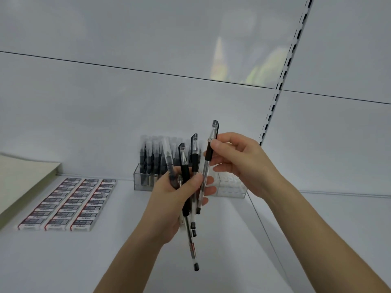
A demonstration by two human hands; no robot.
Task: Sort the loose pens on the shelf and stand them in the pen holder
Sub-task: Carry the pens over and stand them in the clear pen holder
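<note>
Writing: nothing readable. The eraser packs point(67, 205) carry red, white and dark labels, too blurred to read. A red mark on one pen barrel is also unreadable.

Containers: a clear pen holder point(232, 188) sits at the back edge of the shelf point(127, 240), against the back panel point(148, 102). Its left compartments are packed with upright dark capped pens point(150, 159); its right compartments look see-through.

The eraser packs lie in three rows on the left part of the shelf. A pale paper pad point(25, 178) is at the far left edge.

Hands: both are raised above the shelf in front of the holder. The left hand point(169, 204) has fingers and thumb wrapped round a bundle of pens point(185, 168), caps up and fanned, at least three of them. The right hand point(243, 163) pinches a single pen point(205, 168) at its black grip, cap up, tilted, with its lower end against the left fingers.
</note>
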